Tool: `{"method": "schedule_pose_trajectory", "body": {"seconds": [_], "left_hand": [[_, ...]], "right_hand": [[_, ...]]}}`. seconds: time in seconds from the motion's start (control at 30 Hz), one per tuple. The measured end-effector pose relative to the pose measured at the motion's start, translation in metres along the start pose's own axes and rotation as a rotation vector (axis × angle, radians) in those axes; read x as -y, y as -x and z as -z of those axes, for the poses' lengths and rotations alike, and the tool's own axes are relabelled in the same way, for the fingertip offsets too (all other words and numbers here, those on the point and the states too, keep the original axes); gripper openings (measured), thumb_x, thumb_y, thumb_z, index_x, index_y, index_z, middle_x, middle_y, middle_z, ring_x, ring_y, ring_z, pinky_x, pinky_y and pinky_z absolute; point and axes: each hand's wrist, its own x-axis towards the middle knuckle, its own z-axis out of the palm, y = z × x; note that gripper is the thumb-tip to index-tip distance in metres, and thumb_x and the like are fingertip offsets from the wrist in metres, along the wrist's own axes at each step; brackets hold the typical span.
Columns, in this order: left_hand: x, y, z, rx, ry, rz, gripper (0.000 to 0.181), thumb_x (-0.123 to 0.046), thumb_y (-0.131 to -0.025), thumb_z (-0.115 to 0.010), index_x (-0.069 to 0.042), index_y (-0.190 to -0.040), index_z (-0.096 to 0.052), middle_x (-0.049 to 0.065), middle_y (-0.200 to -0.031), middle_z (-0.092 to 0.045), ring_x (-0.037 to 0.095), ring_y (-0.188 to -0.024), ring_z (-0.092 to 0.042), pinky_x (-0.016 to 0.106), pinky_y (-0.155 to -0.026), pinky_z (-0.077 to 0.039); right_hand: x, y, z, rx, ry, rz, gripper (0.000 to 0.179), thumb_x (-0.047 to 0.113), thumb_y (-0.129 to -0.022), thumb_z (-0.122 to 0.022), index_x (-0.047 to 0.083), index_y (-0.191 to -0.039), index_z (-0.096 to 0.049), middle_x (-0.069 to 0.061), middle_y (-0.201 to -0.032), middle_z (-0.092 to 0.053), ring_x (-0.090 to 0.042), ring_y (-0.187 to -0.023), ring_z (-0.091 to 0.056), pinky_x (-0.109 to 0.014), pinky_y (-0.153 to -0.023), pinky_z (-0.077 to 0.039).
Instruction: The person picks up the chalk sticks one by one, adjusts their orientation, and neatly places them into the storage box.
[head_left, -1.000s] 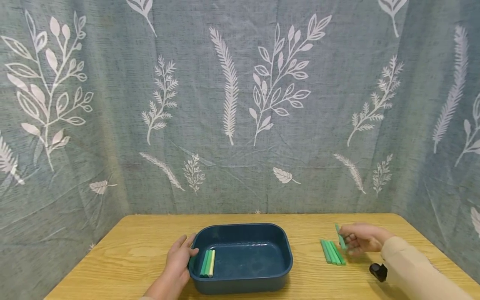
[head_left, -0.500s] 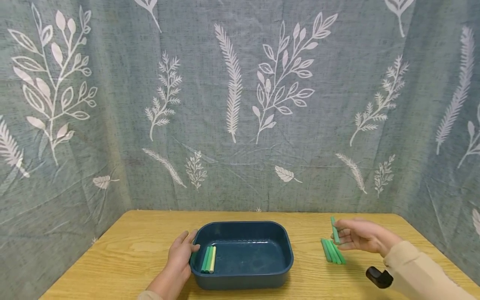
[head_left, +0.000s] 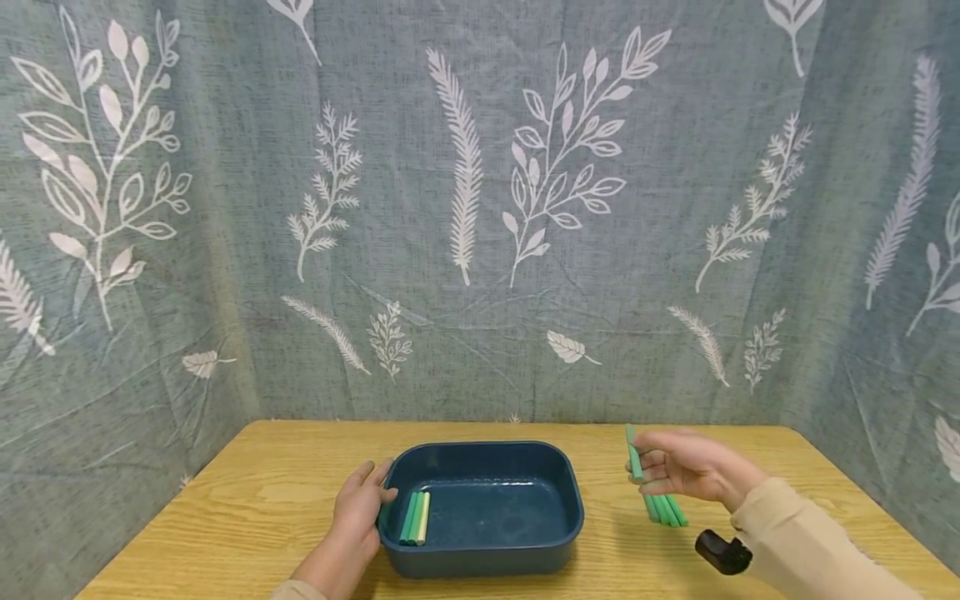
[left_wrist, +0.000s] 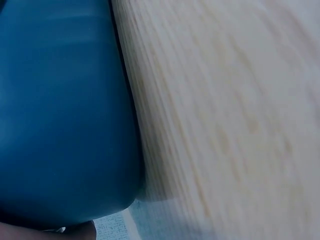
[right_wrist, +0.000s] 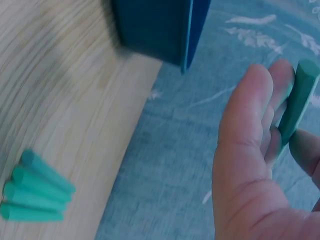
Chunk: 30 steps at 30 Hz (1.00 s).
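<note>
My right hand (head_left: 690, 467) pinches a short green stick (head_left: 634, 455) between thumb and fingers, holding it nearly upright above the table. In the right wrist view this stick (right_wrist: 300, 97) shows a blunt, faceted end. Just below the hand, several green sticks (head_left: 666, 510) lie side by side on the table. At the left end of a dark blue rectangular tub (head_left: 483, 560), my left hand (head_left: 358, 510) grips its wall, thumb over the rim and fingers along the outside. Inside the tub, against that end, lie green sticks (head_left: 411, 518) and a pale yellow one (head_left: 423, 518).
The wooden table (head_left: 300, 467) has a patterned blue-grey cloth (head_left: 480, 350) hanging behind it and along both sides. A black curved piece (head_left: 723, 552) sits by the right wrist, attached at the sleeve (head_left: 802, 533).
My right hand has lifted the green stick and carried it left, from beside the loose sticks to above their far end. The left hand stays on the tub.
</note>
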Motion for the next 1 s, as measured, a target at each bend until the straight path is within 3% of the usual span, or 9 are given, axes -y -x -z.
{"method": "schedule_pose_trajectory", "body": {"seconds": [0.1, 0.23, 0.4, 0.6, 0.77, 1.0], "left_hand": [[0.000, 0.000, -0.001, -0.005, -0.001, 0.004, 0.075, 0.019, -0.089, -0.037, 0.010, -0.150, 0.007, 0.031, -0.154, -0.013, 0.050, -0.141, 0.002, 0.057, -0.113, -0.011], [0.000, 0.001, -0.002, -0.002, 0.003, -0.009, 0.075, 0.019, -0.089, -0.037, 0.010, -0.150, 0.006, 0.030, -0.154, -0.013, 0.050, -0.141, 0.002, 0.057, -0.113, -0.011], [-0.002, 0.003, -0.003, 0.006, 0.011, -0.012, 0.074, 0.020, -0.089, -0.035, 0.010, -0.150, 0.007, 0.031, -0.154, -0.012, 0.051, -0.141, 0.000, 0.056, -0.112, -0.017], [0.000, 0.004, 0.000, 0.012, 0.014, -0.017, 0.074, 0.019, -0.089, -0.035, 0.010, -0.149, 0.008, 0.032, -0.154, -0.011, 0.051, -0.141, 0.003, 0.057, -0.112, -0.014], [0.000, 0.005, 0.000, 0.007, 0.009, -0.029, 0.074, 0.019, -0.090, -0.035, 0.010, -0.150, 0.007, 0.031, -0.154, -0.012, 0.051, -0.141, 0.003, 0.058, -0.112, -0.013], [0.000, 0.005, -0.001, 0.002, -0.002, -0.032, 0.073, 0.019, -0.090, -0.035, 0.010, -0.150, 0.005, 0.031, -0.154, -0.014, 0.051, -0.141, 0.001, 0.055, -0.111, -0.016]], "right_hand": [[0.001, -0.006, -0.009, 0.011, -0.018, 0.015, 0.039, 0.018, -0.101, -0.044, -0.008, -0.127, -0.033, -0.008, -0.091, -0.061, -0.018, -0.081, -0.064, -0.032, -0.076, -0.055], [0.005, -0.013, -0.021, 0.034, -0.052, 0.043, 0.014, 0.017, -0.100, -0.046, 0.004, -0.102, -0.051, -0.004, -0.083, -0.064, -0.015, -0.078, -0.064, -0.031, -0.074, -0.055], [0.010, -0.021, -0.036, 0.044, -0.083, 0.051, 0.017, 0.018, -0.099, -0.048, 0.012, -0.088, -0.059, -0.004, -0.083, -0.064, -0.016, -0.079, -0.065, -0.032, -0.076, -0.055], [0.019, -0.032, -0.054, 0.050, -0.090, 0.021, 0.017, 0.018, -0.100, -0.047, 0.004, -0.102, -0.056, -0.007, -0.089, -0.063, -0.018, -0.083, -0.065, -0.032, -0.077, -0.055], [0.026, -0.042, -0.067, 0.055, -0.085, 0.000, 0.030, 0.018, -0.101, -0.045, -0.005, -0.120, -0.045, -0.009, -0.092, -0.060, -0.019, -0.086, -0.064, -0.033, -0.079, -0.054], [0.030, -0.056, -0.084, 0.063, -0.022, -0.042, 0.029, 0.018, -0.101, -0.045, -0.004, -0.120, -0.047, -0.012, -0.098, -0.061, -0.020, -0.087, -0.064, -0.031, -0.076, -0.055]]}}
